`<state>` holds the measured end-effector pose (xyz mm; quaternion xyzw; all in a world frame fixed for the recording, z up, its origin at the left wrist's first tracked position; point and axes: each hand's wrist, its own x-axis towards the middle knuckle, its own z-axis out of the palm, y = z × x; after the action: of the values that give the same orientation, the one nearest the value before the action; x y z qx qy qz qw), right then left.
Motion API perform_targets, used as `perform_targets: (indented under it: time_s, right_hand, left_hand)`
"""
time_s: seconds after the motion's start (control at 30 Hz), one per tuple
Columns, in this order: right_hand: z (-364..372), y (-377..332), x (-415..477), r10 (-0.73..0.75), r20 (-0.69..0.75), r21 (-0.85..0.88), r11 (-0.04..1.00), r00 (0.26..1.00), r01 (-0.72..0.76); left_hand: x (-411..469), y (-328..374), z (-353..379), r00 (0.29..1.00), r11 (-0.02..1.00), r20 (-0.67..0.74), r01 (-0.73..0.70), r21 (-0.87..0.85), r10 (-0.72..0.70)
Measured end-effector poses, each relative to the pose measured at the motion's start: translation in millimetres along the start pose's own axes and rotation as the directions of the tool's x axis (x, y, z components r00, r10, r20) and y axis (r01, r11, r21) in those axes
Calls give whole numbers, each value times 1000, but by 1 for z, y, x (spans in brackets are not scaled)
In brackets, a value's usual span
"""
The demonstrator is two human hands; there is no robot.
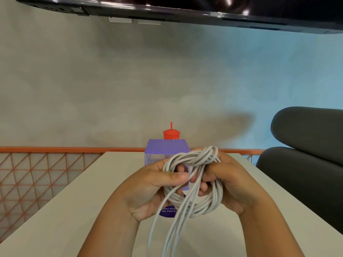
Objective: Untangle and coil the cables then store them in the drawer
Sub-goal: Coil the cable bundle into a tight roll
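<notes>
Both your left hand [156, 184] and right hand [233, 182] curl their fingers [210, 172] round the gray cable coil [193, 159], held above the counter [55, 219], so pin the wraps with one thumb while feeding the hanging loose strands [174, 230] round evenly.

grey cable [193, 197], loosely coiled, loose strands trailing down

Both bare forearms reach forward from below and converge, so the 2 hands nearly meet in the middle. The left hand [154, 184] is turned palm inward, its thumb laid flat across the top and its fingers curled round the grey cable coil [207, 206]. The right hand [230, 180] faces it, knuckles outward, with its fingers hooked tightly through the same coil.
</notes>
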<state>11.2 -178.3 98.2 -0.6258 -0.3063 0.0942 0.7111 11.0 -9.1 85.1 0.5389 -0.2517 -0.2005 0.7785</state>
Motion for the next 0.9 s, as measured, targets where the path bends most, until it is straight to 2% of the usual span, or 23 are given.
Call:
perform_targets:
  time_s: [0.07,0.13,0.17,0.23,0.3,0.4,0.43,0.5,0.6,0.7,0.8,0.9]
  right_hand:
    - [-3,1,-1,19,20,32,999,1000,-19]
    - [-4,3,0,22,-25,55,998,999,-20]
    - [-3,3,2,21,-65,48,999,998,-18]
    - [-2,5,6,39,-149,22,999,988,-36]
    - [3,6,8,70,-183,-33,996,981,-77]
    - [11,4,8,69,-177,-142,985,982,-95]
    - [12,4,9,70,-169,-156,983,983,-97]
    - [15,5,9,58,-139,-178,981,989,-83]
    - [18,7,10,8,-179,-236,971,984,-51]
    - [25,5,11,-158,-261,-460,888,952,21]
    - [29,4,11,-302,-230,-608,787,925,106]
    - [28,8,12,-341,-154,-697,702,927,142]
  left_hand:
    - [-3,2,10,999,999,-18,-30,45,31]
    - [0,1,11,987,984,-129,-74,163,95]
    - [1,0,9,961,945,-216,-100,311,172]
    - [4,-1,7,854,755,-345,-81,650,390]
    - [5,0,10,778,565,-292,-96,820,556]
    - [7,-4,19,767,324,-78,-174,930,636]
    - [9,-7,19,749,263,-40,-182,948,662]
    - [8,-10,19,708,201,-14,-181,963,706]
    - [8,-10,14,659,168,-30,-147,975,752]
    - [10,-7,12,624,287,-116,-181,941,773]
    - [11,-3,11,639,369,-159,-210,905,753]
    - [8,-2,7,682,424,-181,-205,882,708]
